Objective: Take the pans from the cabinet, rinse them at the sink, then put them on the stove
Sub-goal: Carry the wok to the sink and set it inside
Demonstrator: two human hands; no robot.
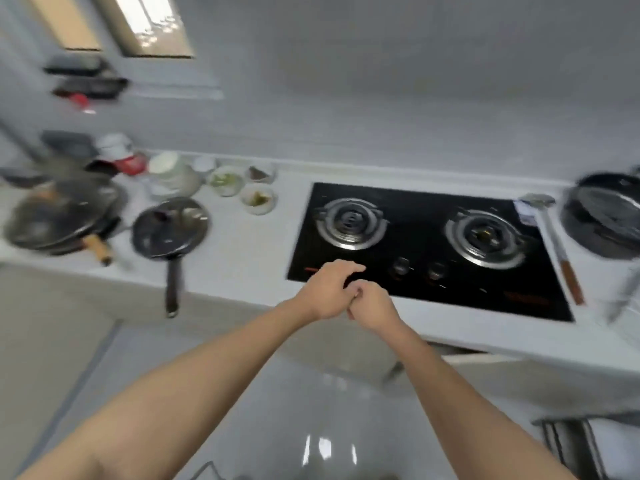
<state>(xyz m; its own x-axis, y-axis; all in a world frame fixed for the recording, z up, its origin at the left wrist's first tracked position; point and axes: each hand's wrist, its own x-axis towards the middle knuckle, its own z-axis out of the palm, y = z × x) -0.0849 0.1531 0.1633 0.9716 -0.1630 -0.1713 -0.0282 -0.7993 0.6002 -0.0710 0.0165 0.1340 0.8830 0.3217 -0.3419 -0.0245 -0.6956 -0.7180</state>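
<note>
Both hands meet in front of the black two-burner stove (426, 251), the left hand (327, 292) touching the right hand (372, 306), fingers curled. A frying pan (169, 228) and a wok (59, 220) sit on the white surface (242, 254) to the left; another pan (606, 220) lies right.
</note>
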